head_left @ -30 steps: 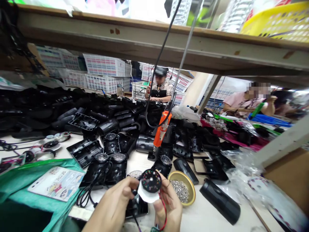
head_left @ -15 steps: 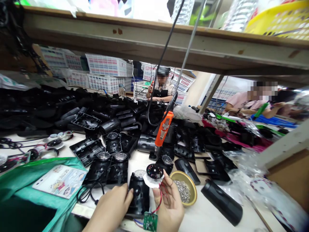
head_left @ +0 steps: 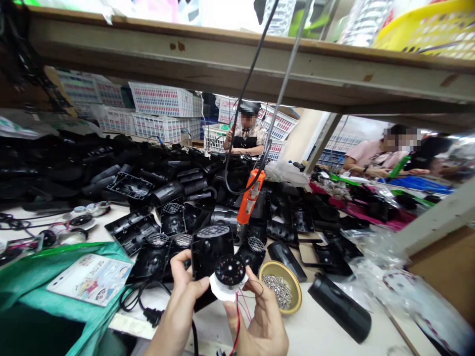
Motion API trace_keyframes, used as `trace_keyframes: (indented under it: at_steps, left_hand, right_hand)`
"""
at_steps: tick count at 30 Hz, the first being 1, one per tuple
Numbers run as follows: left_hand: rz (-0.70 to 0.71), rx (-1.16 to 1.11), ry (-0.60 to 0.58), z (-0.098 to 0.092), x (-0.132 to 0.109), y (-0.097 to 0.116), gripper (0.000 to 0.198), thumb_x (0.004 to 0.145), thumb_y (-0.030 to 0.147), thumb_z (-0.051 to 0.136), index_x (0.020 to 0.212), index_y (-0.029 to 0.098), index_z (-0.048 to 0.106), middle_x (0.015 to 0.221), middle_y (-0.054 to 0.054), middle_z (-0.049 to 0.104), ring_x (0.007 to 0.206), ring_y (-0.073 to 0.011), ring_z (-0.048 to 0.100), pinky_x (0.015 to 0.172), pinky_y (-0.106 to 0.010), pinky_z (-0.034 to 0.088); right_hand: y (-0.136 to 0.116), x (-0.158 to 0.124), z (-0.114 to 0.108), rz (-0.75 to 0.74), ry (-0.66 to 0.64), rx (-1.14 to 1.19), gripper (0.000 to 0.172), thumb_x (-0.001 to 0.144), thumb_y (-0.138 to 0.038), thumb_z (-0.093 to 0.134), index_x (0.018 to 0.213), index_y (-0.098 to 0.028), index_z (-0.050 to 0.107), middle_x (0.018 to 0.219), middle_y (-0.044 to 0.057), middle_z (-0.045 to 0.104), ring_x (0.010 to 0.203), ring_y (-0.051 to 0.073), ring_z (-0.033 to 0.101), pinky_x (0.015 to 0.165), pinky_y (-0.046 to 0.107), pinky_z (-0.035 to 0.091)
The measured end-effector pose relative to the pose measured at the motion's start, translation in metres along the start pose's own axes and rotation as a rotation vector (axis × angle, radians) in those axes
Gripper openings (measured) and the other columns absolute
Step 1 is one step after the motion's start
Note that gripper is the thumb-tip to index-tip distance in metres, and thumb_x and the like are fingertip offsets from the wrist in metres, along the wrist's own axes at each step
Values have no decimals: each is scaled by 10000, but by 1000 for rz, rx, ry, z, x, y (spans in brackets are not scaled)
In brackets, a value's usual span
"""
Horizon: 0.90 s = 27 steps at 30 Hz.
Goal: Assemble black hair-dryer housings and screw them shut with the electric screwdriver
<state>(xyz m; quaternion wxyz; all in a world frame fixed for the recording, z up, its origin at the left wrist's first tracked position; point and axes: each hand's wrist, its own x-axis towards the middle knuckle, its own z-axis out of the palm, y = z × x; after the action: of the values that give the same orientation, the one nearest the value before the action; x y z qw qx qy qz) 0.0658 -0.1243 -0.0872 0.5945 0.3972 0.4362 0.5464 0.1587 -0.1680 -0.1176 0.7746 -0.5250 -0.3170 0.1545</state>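
My left hand (head_left: 180,299) grips a black plastic housing half (head_left: 203,254) with a honeycomb grille at its top, raised and tilted above the table. Between the thumb and fingers of my right hand (head_left: 261,316) is a round black disc on a white base (head_left: 230,271), held in front of the housing. Red and dark wires (head_left: 237,321) hang from the disc past my palm. A black power cord with a plug (head_left: 151,316) lies beside my left wrist. Close to my right hand stands a yellowish bowl (head_left: 298,296) of small metal screws.
An orange electric screwdriver (head_left: 250,198) hangs on a cable behind my hands. Black housings (head_left: 133,232) cover the table's back and left. A black curved shell (head_left: 339,307) lies at right. The green bag (head_left: 33,267) is at left. Co-workers sit across the table.
My left hand has lifted the housing off the table and tilted it up. The disc in my right hand has moved slightly left and down, and the green circuit board has dropped from view.
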Motion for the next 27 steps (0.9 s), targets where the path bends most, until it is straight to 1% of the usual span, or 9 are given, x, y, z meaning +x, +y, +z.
trace_keyframes:
  at_steps: [2, 4, 8, 11, 15, 18, 21, 24, 27]
  left_hand:
    - [-47, -134, 13, 8, -7, 3, 560, 897, 570, 610, 1362, 301, 453, 1258, -58, 754, 1120, -290, 735, 904, -386, 591]
    - [-62, -195, 9, 15, -12, 5, 750, 886, 762, 540, 1467, 296, 454, 1416, -96, 689, 1301, -325, 651, 1032, -418, 554]
    - [69, -112, -11, 21, -12, 4, 1031, 739, 947, 496, 1495, 246, 511, 1511, -114, 622, 1412, -344, 556, 1140, -377, 487]
    - [163, -30, -43, 20, -13, -1, 1058, 742, 963, 437, 1504, 233, 513, 1541, -119, 592, 1415, -369, 547, 1149, -384, 486]
    - [228, -7, -125, 18, -21, -4, 1045, 791, 918, 449, 1578, 230, 415, 1583, -141, 539, 1444, -374, 514, 1212, -413, 407]
    - [255, 17, -197, 14, -25, -2, 1084, 783, 894, 511, 1619, 226, 334, 1567, -170, 547, 1419, -385, 538, 1193, -448, 429]
    - [232, 0, -191, 8, -21, -4, 1118, 755, 872, 579, 1629, 229, 311, 1550, -185, 558, 1419, -409, 529, 1175, -486, 452]
    - [198, -59, -204, 3, -16, -8, 1187, 682, 899, 601, 1632, 247, 314, 1599, -183, 501, 1491, -436, 422, 1235, -515, 359]
    - [196, -71, -234, 2, -15, -8, 1224, 662, 897, 620, 1642, 245, 286, 1633, -173, 455, 1547, -432, 313, 1280, -507, 255]
  right_hand:
    - [-4, 0, 2, -39, -10, -23, 508, 783, -499, 860, 1157, -170, 763, 1062, 146, 763, 932, 269, 706, 827, 397, 609]
    - [-8, 1, 4, -74, -31, -41, 487, 793, -462, 862, 1168, -169, 761, 1067, 141, 762, 924, 257, 704, 811, 372, 608]
    - [-13, 1, 6, -119, -73, -49, 467, 787, -456, 870, 1151, -180, 772, 1075, 133, 756, 953, 262, 705, 804, 354, 601]
    - [-13, -1, 5, -133, -72, -66, 425, 802, -392, 865, 1159, -181, 771, 1098, 137, 748, 979, 260, 697, 813, 348, 602]
    - [-12, -4, 5, -125, -63, -34, 343, 865, -324, 807, 1167, -168, 763, 1130, 156, 737, 1030, 264, 692, 800, 335, 613]
    - [-13, -5, 5, -153, -60, -10, 384, 879, -395, 807, 1193, -179, 757, 1151, 152, 736, 1074, 266, 687, 885, 356, 600]
    - [-13, -7, 5, -134, -75, -10, 463, 872, -482, 802, 1211, -171, 751, 1169, 168, 736, 1098, 290, 691, 918, 391, 597]
    - [-13, -9, 5, -62, -82, -3, 511, 897, -529, 758, 1240, -152, 737, 1184, 187, 739, 1085, 304, 716, 930, 412, 606]
    - [-11, -9, 3, -89, -93, -4, 493, 881, -481, 793, 1247, -155, 736, 1186, 183, 740, 1080, 304, 722, 934, 411, 608]
